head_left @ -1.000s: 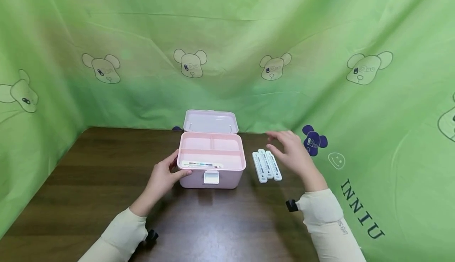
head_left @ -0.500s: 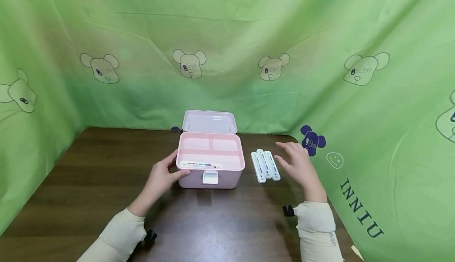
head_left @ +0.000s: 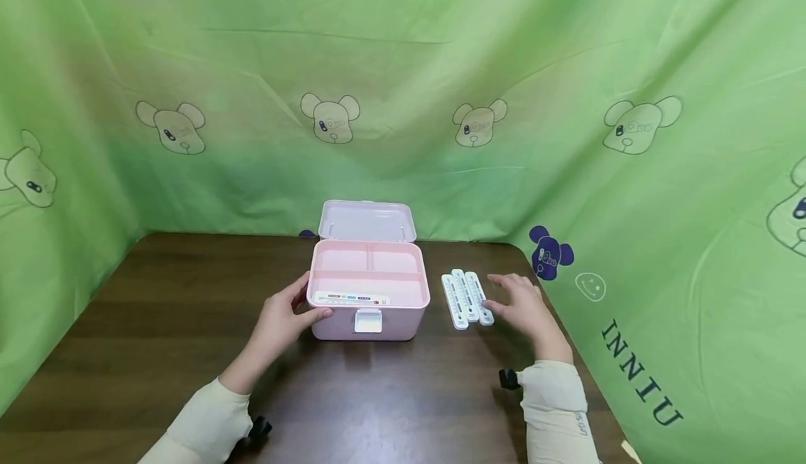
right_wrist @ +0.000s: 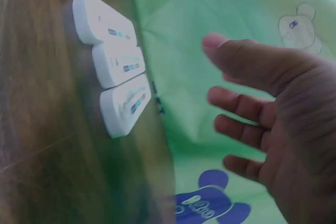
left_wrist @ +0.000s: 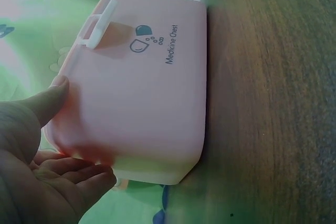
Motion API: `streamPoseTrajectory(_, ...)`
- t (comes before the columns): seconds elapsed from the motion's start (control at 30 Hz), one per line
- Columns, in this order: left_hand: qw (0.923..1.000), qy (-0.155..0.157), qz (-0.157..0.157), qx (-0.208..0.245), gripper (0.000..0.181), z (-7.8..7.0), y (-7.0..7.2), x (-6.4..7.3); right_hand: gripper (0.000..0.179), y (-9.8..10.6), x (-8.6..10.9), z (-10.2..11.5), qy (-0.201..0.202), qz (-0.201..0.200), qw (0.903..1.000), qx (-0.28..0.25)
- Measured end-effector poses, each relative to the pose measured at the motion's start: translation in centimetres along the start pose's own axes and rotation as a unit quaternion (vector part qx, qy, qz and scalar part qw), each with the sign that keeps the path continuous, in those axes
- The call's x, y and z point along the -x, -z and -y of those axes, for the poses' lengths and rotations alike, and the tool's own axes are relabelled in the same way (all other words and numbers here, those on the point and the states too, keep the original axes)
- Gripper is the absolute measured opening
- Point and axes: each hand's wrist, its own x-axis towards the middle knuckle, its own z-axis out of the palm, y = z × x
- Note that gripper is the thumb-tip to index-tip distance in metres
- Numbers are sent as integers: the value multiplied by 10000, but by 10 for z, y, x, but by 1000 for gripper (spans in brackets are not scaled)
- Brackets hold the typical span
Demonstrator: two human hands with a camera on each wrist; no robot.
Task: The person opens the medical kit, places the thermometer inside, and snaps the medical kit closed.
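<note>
A pink medicine chest stands on the table with its lid raised at the back. My left hand grips its front left corner, thumb at the front rim and fingers against the side. In the front compartment of the pink divided tray lies one slim white case with printed marks. Three similar white cases lie side by side to the right of the chest. My right hand hovers just right of them, fingers spread and holding nothing; in the right wrist view a gap separates the hand from the cases.
The dark wooden table extends to both sides and in front of the chest. A green printed curtain hangs along its back and sides. The chest's white front latch hangs at the middle of the front.
My right hand has drawn back toward me, moved to the right of the white cases and lowered. The left hand stays on the chest. The head view has shifted slightly.
</note>
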Motion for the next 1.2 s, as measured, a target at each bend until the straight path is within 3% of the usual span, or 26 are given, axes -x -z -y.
streamPoseTrajectory(0.4, 10000, 13, -45, -42, 89, 5, 3, 2, 89, -25, 1, -13, -1125, 973, 9885, -286)
streamPoseTrajectory(0.53, 10000, 27, 32, -20, 90, 6, 3, 2, 92, -32, 2, -14, -1412, 1048, 9842, -216)
streamPoseTrajectory(0.93, 9999, 104, 39, -55, 88, 6, 2, -1, 57, -34, 6, -16, -1841, 707, 9802, -168)
streamPoseTrajectory(1.2, 10000, 31, 54, -35, 87, 8, 3, -2, 45, -26, 10, -20, -2049, 581, 9769, -171)
